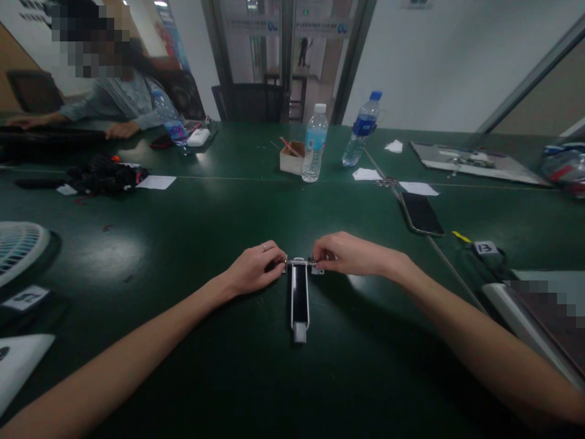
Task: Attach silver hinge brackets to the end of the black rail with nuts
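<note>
A slim device (300, 296) with a black face and a pale frame lies on the dark green table in front of me. Its light tab (300, 333) points toward me, and a thin metal crossbar (299, 262) spans its far end. My left hand (258, 266), with a ring on one finger, is closed in a pinch at the crossbar's left end. At the right end, my right hand (350, 254) pinches with bent fingers, beside a small metal plate (318, 272). Fingertips hide the exact contact on both sides.
Beyond stand a white-capped bottle (315, 146), a blue-capped bottle (363, 128) and a small open box (291, 161). A phone (421, 213) lies right, near a laptop (539, 317). At left are a white fan grille (21, 250) and a seated person (119, 97).
</note>
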`<state>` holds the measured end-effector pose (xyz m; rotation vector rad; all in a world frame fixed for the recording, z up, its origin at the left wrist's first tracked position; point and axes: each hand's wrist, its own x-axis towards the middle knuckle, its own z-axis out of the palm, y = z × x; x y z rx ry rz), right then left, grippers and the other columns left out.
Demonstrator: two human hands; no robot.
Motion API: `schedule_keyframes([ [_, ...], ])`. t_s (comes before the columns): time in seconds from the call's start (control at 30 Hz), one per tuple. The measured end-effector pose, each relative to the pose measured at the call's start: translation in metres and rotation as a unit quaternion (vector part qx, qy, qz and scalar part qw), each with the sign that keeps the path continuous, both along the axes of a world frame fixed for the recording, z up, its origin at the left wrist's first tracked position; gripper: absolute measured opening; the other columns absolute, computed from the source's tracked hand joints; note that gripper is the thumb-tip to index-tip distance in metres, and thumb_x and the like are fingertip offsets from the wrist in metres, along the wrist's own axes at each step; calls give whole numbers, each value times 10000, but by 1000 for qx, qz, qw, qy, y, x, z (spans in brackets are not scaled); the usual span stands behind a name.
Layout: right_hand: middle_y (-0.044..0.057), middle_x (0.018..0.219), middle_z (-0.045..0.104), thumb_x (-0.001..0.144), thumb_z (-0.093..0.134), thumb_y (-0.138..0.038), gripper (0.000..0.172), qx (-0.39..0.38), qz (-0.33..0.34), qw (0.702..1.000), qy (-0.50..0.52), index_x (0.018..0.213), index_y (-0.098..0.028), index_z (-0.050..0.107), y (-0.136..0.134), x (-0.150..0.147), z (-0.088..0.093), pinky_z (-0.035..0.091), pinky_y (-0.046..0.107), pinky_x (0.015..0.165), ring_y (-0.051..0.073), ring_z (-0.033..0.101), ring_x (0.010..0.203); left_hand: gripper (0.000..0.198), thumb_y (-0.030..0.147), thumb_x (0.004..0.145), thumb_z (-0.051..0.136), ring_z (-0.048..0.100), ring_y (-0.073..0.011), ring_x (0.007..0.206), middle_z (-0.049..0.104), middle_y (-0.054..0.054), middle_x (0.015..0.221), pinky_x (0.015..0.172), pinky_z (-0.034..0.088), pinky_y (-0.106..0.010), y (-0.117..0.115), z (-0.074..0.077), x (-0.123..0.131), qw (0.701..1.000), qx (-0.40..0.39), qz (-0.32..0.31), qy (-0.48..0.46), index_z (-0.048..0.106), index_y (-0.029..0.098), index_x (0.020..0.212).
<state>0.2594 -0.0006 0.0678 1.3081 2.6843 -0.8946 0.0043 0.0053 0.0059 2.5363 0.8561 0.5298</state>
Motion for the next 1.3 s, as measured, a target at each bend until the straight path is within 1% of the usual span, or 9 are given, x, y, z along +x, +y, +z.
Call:
schedule_keyframes([
  [0.13, 52, 896, 644, 906, 503, -250, 183, 24, -12, 1000, 11, 937, -151, 654, 0, 0, 1, 417, 273, 653, 142, 568, 754, 167, 219, 920, 496, 533, -132, 732, 567, -65, 950, 615, 452, -241, 0, 1, 0, 1000, 1, -1, 4, 608, 123, 999],
  [0.3, 41, 898, 642, 861, 589, -308, 165, 5, -3, 1000, 6, 936, -170, 637, 0, -1, 0, 408, 261, 619, 141, 566, 736, 163, 219, 914, 499, 542, -134, 738, 572, -63, 948, 619, 459, -244, 0, 1, 0, 1000, 4, 2, 5, 613, 130, 990],
  [0.47, 73, 926, 638, 908, 478, -243, 177, 133, -74, 988, -33, 949, -154, 626, 9, 9, 1, 423, 290, 679, 164, 576, 785, 177, 233, 917, 491, 532, -130, 721, 572, -62, 939, 607, 454, -238, 0, 1, 0, 1000, -1, 2, 3, 612, 129, 991],
  [0.53, 81, 939, 641, 901, 494, -263, 188, 153, -87, 982, -65, 977, -158, 630, 14, 17, 0, 427, 302, 695, 181, 588, 809, 179, 234, 919, 490, 530, -130, 718, 570, -64, 942, 600, 449, -234, 0, 1, 0, 1000, -2, 0, 4, 612, 125, 994],
  [0.63, 99, 985, 640, 857, 579, -309, 232, 140, -97, 977, -127, 1028, -163, 634, 19, 28, -5, 434, 316, 701, 220, 603, 866, 177, 229, 920, 487, 532, -132, 725, 571, -63, 941, 605, 449, -235, 0, 1, 0, 1000, 0, 0, 7, 612, 126, 989],
  [0.73, 104, 968, 650, 814, 638, -268, 214, 97, -94, 978, -162, 997, -156, 651, 20, 31, -9, 444, 318, 686, 234, 614, 866, 184, 239, 916, 487, 539, -135, 733, 577, -64, 934, 620, 457, -244, 0, 0, 0, 1000, 7, 5, 6, 617, 126, 978],
  [0.87, 80, 877, 677, 839, 570, -198, 123, 58, -88, 984, -143, 904, -157, 666, 20, 27, -8, 453, 309, 661, 199, 622, 787, 197, 250, 906, 496, 546, -140, 733, 583, -72, 932, 628, 472, -262, -1, -1, 1, 1000, 20, 13, 0, 619, 119, 985],
  [1.17, 89, 899, 654, 839, 558, -215, 129, 94, -75, 986, -113, 914, -153, 642, 17, 19, -13, 434, 299, 640, 187, 602, 762, 195, 246, 907, 490, 541, -137, 725, 573, -77, 947, 612, 474, -253, -3, -1, 0, 999, 24, 23, -6, 610, 117, 991],
  [1.3, 80, 890, 637, 857, 542, -227, 127, 137, -68, 988, -31, 883, -140, 632, 7, 1, -7, 425, 288, 670, 170, 580, 772, 193, 255, 914, 504, 536, -127, 696, 569, -72, 941, 584, 471, -241, -3, -2, -1, 998, 52, 12, -17, 601, 114, 1003],
])
